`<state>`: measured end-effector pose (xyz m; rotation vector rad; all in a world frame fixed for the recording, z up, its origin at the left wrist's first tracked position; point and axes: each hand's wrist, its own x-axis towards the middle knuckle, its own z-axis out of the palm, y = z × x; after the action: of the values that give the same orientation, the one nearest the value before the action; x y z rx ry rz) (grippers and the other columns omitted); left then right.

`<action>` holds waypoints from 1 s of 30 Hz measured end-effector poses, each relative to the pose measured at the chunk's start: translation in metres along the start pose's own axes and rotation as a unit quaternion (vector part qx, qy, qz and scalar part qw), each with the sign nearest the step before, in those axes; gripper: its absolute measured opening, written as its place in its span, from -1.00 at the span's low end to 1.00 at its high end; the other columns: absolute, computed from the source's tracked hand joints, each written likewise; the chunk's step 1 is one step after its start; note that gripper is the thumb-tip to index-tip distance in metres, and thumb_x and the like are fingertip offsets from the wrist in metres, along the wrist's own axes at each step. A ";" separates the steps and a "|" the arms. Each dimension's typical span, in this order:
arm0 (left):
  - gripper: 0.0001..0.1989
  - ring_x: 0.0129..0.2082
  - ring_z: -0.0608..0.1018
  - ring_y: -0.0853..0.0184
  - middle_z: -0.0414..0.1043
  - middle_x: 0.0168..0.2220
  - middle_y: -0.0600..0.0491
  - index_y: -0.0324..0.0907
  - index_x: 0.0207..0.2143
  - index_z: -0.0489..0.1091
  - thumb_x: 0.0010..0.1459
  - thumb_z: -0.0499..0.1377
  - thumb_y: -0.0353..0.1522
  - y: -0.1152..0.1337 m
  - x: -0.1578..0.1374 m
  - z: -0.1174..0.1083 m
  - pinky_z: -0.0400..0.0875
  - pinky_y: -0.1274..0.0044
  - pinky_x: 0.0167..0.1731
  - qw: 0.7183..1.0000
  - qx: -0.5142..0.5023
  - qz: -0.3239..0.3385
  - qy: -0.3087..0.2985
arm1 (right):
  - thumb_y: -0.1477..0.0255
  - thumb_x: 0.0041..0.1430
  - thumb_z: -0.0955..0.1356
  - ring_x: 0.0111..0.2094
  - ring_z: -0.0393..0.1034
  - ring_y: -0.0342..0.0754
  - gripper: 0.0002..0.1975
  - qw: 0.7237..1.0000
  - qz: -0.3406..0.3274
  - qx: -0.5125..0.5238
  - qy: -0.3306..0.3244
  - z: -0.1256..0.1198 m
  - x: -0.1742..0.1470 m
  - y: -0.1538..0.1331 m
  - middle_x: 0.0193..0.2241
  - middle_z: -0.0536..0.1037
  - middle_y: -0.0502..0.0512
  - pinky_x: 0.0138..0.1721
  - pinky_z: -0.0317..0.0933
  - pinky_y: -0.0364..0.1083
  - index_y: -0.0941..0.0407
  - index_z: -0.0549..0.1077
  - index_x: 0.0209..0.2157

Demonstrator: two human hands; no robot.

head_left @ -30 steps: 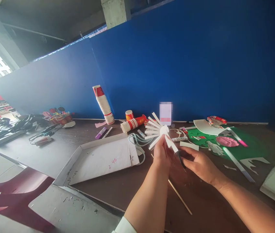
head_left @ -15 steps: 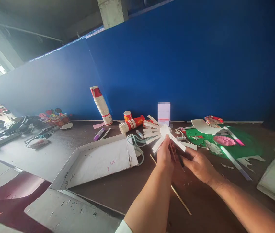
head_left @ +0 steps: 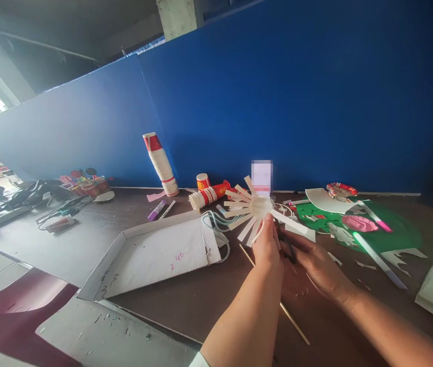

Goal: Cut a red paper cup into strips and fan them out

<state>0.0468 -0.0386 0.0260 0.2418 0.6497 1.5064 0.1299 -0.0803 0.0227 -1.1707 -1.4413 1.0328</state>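
My left hand [head_left: 266, 247] is closed on a paper cup cut into strips [head_left: 261, 207], its thumb pressed near the round base. The white strips fan outward like petals, most of them to the left and below. Just right of it, my right hand [head_left: 321, 266] has its fingers curled round the black handles of scissors [head_left: 289, 248]. The blades are mostly hidden behind the cut cup and my left hand. A thin wooden stick [head_left: 294, 322] lies on the table under my left wrist.
A white box lid [head_left: 151, 257] lies to the left, cables [head_left: 216, 224] beside it. Behind stand a tall cup stack [head_left: 161, 165] and a toppled stack [head_left: 210, 194]. Markers [head_left: 379, 260], paper scraps and a green sheet [head_left: 403, 232] lie right. A blue partition [head_left: 296, 102] closes the back.
The cut cup has turned, so its strips spread more widely and its hollow side shows more. The scissors have come up closer to it. The view has shifted slightly.
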 end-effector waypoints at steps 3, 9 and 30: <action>-0.72 -0.49 0.53 0.41 0.46 -0.44 0.07 -0.20 -0.33 0.47 -0.03 0.33 -0.20 0.001 -0.001 -0.001 0.35 0.64 -0.52 1.000 0.019 -0.004 0.008 | 0.15 0.16 0.34 0.19 0.25 0.16 -0.54 1.000 -0.015 0.001 -0.007 -0.001 0.001 0.006 0.10 0.47 0.01 0.21 0.09 0.13 -0.07 0.45 0.09; -0.69 -0.57 0.49 0.44 0.43 -0.51 0.10 -0.18 -0.32 0.47 -0.05 0.34 -0.17 0.000 -0.001 -0.003 0.31 0.65 -0.57 1.000 0.013 -0.013 0.001 | 0.12 0.14 0.34 0.24 0.16 0.16 -0.51 1.000 -0.003 -0.007 0.002 -0.001 0.001 0.009 0.13 0.45 0.00 0.20 0.13 0.09 -0.07 0.45 0.09; -0.87 -0.51 0.50 0.46 0.43 -0.48 0.09 -0.21 -0.37 0.46 0.06 0.29 -0.33 0.003 -0.004 0.003 0.39 0.64 -0.42 0.997 -0.055 -0.048 0.028 | 0.16 0.19 0.30 0.16 0.29 0.11 -0.57 0.999 0.009 -0.032 0.029 0.006 -0.002 0.007 0.10 0.47 -0.04 0.15 0.23 0.03 -0.08 0.45 0.08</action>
<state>0.0461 -0.0410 0.0312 0.0832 0.6124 1.4553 0.1251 -0.0810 0.0141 -1.2526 -1.4306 0.9637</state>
